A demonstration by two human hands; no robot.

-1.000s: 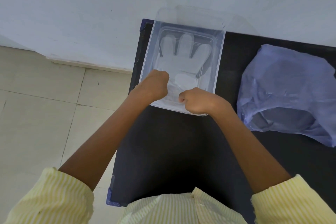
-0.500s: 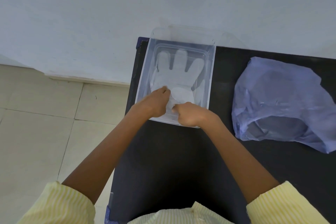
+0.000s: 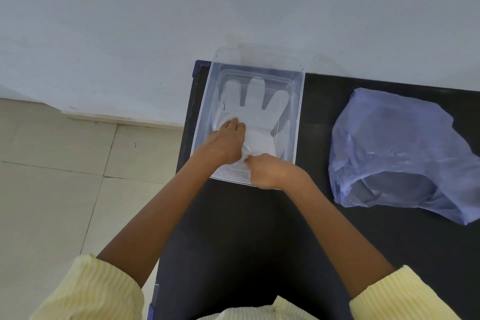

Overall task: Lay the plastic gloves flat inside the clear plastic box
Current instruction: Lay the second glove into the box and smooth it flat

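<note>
**In the clear plastic box [image 3: 299,112], the cuff is the weak spot**

At the near end of the box your right hand [image 3: 270,171] is curled, pinching the cuff of the plastic glove [image 3: 255,101]. Your left hand [image 3: 226,141] lies with fingers straight, pressing the glove's palm to the box floor. Release too quickly and the thin film may cling to your skin and lift. Tug against the pressing hand and it could bunch. The box, at the far left corner of the table [image 3: 259,241], holds the spread glove, fingers pointing far. I cannot tell whether more lie beneath. The blue bag [image 3: 397,153], right, hides its contents.
</note>
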